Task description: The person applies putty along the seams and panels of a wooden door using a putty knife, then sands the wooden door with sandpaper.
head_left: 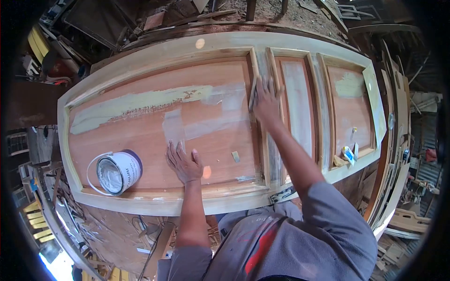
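The big wooden door (220,161) lay flat before you, its long way running left to right. It looked heavy and stiff, best gripped by its outer edges. Your left hand (186,165) lay open on it, empty; your right hand (267,102), fingers nearly straight, held a thin gray sheet (253,96) against it.

The head-worn camera looks forward and steeply down, wide-angled, from close above the pale-framed, reddish-brown wooden panel (220,154).
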